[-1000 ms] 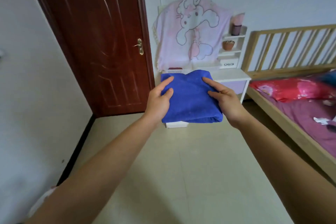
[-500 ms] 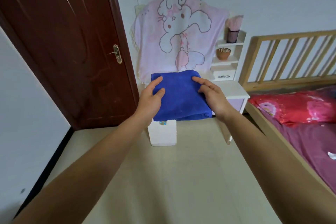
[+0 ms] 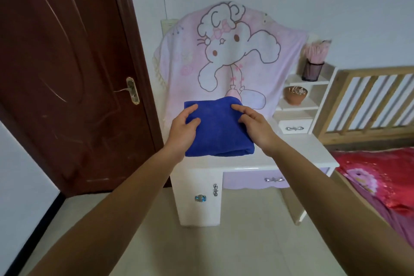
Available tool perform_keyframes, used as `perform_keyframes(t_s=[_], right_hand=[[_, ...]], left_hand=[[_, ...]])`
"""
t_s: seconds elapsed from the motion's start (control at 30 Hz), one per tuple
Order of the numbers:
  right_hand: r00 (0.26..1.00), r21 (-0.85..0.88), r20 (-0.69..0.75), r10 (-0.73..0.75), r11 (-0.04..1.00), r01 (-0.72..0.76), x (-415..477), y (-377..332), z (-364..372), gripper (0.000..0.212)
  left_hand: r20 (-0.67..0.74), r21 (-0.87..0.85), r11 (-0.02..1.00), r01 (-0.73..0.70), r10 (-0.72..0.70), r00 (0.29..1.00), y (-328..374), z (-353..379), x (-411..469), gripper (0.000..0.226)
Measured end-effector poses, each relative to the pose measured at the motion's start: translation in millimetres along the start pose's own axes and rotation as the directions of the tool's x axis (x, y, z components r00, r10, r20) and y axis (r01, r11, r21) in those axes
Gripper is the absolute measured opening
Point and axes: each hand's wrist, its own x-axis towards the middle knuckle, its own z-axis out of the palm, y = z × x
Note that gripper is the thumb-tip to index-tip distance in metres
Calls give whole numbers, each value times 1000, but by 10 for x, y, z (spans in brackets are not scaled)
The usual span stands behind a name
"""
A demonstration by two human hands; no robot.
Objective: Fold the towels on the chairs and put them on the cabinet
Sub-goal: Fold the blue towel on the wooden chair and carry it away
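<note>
Blue microfibre, folded into a thick square: the towel (image 3: 216, 129) is held out in front of the person over the top of the white cabinet (image 3: 298, 152), level and neat, its folded edge facing the camera. Whether its underside already touches the cabinet top or hangs just above it cannot be told from this angle.

Both hands grip it from the sides. The left hand (image 3: 182, 129) has its thumb and forefinger laid on top of the cloth at the left edge, the other fingers tucked beneath. The right hand (image 3: 254, 124) pinches the right edge in the same manner, fingers curled over the top and clenched on the fabric.

Behind the towel a pink blanket (image 3: 228, 56) printed with a white cartoon rabbit drapes over the back of the cabinet and hides whatever stands there. To the right, a small white shelf unit (image 3: 313, 105) sits on the cabinet top. On its upper shelf stands a dark mesh cup (image 3: 312, 71) packed with thin pink sticks, slightly blurred. On the shelf below is a terracotta pot (image 3: 295, 96) filled with pale dry bits, too small to name. Under that is a little drawer (image 3: 294, 127) with a silver bow handle, closed.

A dark red wooden door (image 3: 67, 69) stands shut on the left, and a wooden bed (image 3: 369, 101) with red patterned bedding lies on the right.
</note>
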Motion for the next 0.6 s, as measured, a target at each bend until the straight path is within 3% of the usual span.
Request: perform_keyframes(t_s=[0.3, 0.6], right_hand=[[989, -16, -93, 112, 993, -114, 1559, 670, -362, 40], [954, -44, 84, 289, 957, -286, 3492, 1829, -344, 39]], left_hand=[[161, 38, 990, 138, -142, 977, -481, 591, 1640, 44], [63, 102, 912, 397, -405, 912, -1444, 1059, 3258, 45]])
